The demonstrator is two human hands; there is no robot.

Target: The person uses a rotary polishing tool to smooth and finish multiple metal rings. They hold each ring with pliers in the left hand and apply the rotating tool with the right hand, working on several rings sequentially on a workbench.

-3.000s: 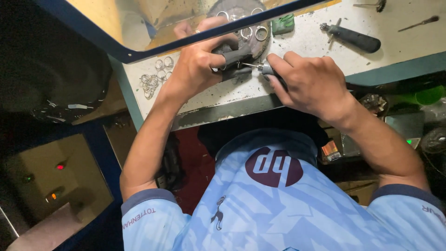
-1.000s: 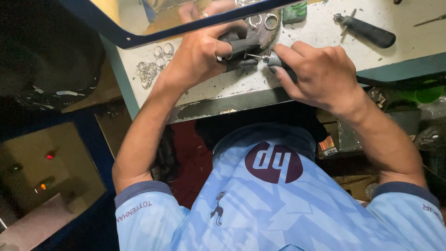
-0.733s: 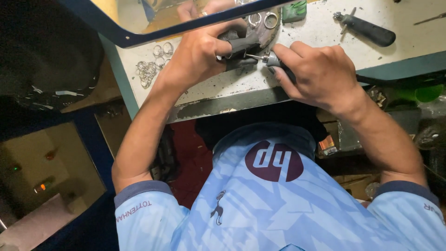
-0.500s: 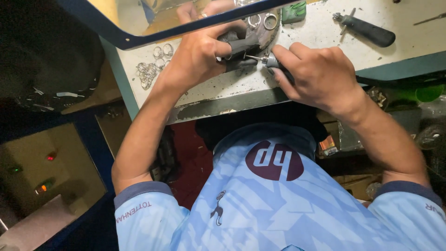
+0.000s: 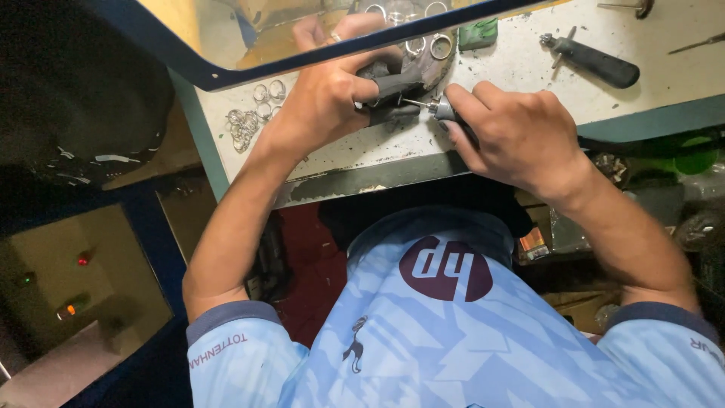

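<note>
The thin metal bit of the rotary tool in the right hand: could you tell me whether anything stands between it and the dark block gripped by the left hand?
Nothing visible does: the thin metal bit points straight at the dark block between the left hand and the right hand.

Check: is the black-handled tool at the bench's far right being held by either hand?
No, the black-handled tool lies alone on the white bench, beyond the right hand.

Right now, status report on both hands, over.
Left hand grips dark grey clamp. Right hand holds silver-tipped rotary handpiece, bit at clamp. Loose silver rings lie leftward, clear.

pale blue patterned shirt, white worktop
</note>
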